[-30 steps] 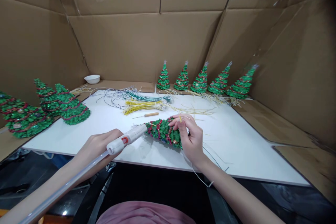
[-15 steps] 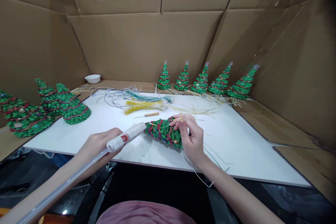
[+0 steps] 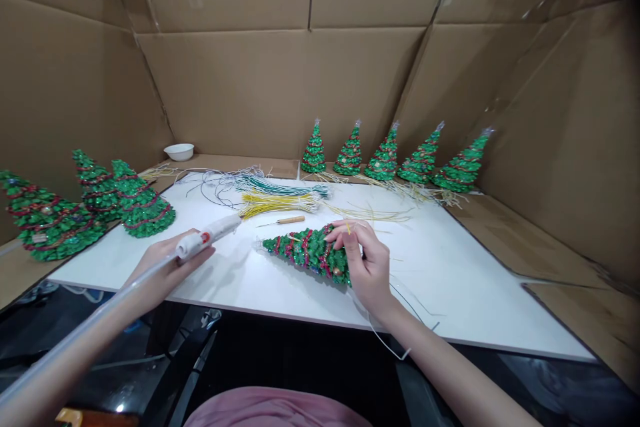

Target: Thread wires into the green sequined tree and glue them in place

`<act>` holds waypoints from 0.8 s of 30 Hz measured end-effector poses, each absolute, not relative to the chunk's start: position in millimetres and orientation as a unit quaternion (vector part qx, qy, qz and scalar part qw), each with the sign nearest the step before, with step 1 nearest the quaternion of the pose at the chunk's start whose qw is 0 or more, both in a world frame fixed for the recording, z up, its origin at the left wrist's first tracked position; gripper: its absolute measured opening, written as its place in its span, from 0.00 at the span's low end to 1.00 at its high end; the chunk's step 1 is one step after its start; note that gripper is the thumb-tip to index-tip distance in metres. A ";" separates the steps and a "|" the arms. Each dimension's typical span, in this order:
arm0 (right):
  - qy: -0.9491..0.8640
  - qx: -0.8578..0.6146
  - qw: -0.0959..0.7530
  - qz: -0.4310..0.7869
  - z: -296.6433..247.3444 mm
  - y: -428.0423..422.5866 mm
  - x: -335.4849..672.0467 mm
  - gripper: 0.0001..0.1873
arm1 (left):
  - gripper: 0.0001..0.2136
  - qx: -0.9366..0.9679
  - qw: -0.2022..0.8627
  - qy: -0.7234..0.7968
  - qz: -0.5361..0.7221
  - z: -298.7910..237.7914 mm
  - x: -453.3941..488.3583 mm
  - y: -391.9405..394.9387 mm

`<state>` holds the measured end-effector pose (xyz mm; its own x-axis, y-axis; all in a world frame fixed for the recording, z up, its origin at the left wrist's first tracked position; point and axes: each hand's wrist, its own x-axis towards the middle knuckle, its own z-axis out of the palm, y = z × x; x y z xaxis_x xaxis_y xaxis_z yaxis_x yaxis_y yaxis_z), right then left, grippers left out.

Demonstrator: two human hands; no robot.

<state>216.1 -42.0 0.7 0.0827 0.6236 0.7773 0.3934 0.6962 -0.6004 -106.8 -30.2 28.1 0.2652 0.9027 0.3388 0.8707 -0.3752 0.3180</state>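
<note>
The left hand (image 3: 167,263) was closed around a white pistol-shaped tool (image 3: 213,235), raised above the left half of the counter (image 3: 475,287) near its front edge. An orange-red mark showed on its side, too small to tell whether it carried any writing. A translucent rod (image 3: 145,275) ran from the rear of the tool back over the forearm. The nose pointed toward the far edge, apart from the decorated tree (image 3: 307,250).

That tree lay on its side near the middle of the front edge, its clear tip toward the left edge and its base toward the right hand (image 3: 369,260). The right hand was narrow and curled, with fingertips against the tree's upper side and a short yellow strip (image 3: 349,229) between thumb and fingers. Thin wires (image 3: 385,345) hung over the front edge beside that wrist.

Between the tree and the far edge lay a wooden-handled awl (image 3: 290,220), a yellow bundle (image 3: 277,203) and a green bundle (image 3: 280,185). Loose pale strands (image 3: 390,213) lay toward the far right corner. Five similar trees (image 3: 382,159) stood in a row along the far edge, and three more trees (image 3: 143,207) were at the left edge. A white bowl (image 3: 179,152) sat beyond the far left corner.
</note>
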 end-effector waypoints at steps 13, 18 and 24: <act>-0.669 -0.386 0.624 0.119 0.3 -36.8 216.7 0.17 | 0.28 0.642 0.065 0.751 0.140 2.7 -164.5 10.9; -0.665 -0.392 0.624 0.123 0.5 -35.7 216.6 0.17 | 0.28 0.618 0.104 0.760 0.170 7.6 -158.8 8.5; -0.662 -0.394 0.625 0.126 -0.3 -36.0 216.2 0.17 | 0.29 0.604 0.136 0.758 0.207 6.3 -163.1 15.2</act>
<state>216.2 -36.0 -0.3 0.0915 0.6797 0.7278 0.3644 0.6573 -0.6597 -163.1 15.2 6.3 -0.2341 0.9712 0.0435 0.8587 0.1856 0.4778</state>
